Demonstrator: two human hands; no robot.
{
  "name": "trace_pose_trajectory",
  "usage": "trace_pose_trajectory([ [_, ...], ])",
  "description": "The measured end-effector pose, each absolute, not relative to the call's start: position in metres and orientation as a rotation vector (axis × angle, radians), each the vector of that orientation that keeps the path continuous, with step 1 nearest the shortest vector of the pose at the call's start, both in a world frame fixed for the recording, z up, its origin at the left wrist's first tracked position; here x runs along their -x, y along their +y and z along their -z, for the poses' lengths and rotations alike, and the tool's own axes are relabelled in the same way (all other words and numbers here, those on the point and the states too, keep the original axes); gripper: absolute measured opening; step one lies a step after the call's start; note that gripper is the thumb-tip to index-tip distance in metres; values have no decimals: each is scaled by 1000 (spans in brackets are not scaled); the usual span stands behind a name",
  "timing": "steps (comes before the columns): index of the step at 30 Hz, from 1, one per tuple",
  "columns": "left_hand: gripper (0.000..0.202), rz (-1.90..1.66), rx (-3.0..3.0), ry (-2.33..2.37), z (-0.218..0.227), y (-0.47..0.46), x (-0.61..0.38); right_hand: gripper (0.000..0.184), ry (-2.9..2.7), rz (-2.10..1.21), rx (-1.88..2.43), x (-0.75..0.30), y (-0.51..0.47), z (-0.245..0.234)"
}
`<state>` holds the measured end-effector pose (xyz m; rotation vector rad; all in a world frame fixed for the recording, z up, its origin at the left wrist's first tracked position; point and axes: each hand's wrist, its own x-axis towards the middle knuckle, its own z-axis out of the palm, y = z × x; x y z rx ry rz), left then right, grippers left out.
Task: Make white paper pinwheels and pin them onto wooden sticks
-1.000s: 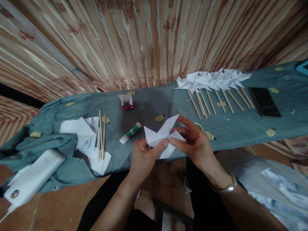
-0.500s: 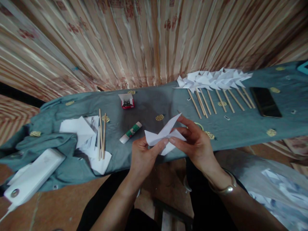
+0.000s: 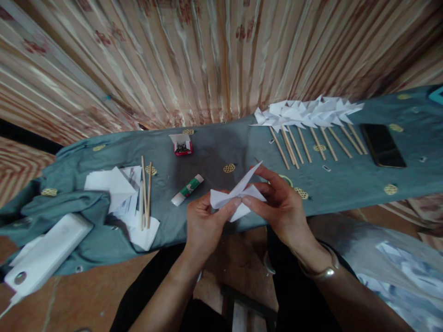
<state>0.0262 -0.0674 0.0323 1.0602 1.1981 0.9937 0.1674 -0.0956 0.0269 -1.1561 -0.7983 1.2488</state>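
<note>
Both my hands hold a folded white paper pinwheel (image 3: 238,193) above the near edge of a table draped in grey-blue cloth (image 3: 214,152). My left hand (image 3: 204,226) pinches its left side, thumb on top. My right hand (image 3: 280,205) pinches the middle and right side with thumb and fingers. A glue stick (image 3: 188,190) lies just left of my hands. A small red box of pins (image 3: 182,145) stands open further back.
Several finished paper pinwheels on wooden sticks (image 3: 308,120) lie in a row at the back right, beside a black phone (image 3: 382,145). At the left are loose paper squares (image 3: 114,189), bare wooden sticks (image 3: 145,191) and a white box (image 3: 44,253). A striped curtain hangs behind.
The paper pinwheel has been pressed in and tilted slightly; its left flap has folded closer to my left hand. Both hands have stayed in nearly the same place.
</note>
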Motion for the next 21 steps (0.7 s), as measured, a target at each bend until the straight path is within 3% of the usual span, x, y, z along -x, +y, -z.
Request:
trace_pose_trajectory([
  [21,13,-981,-1112,1231,-31,-68,-25,48,-776,-1257,1176,-166,-95,-31],
])
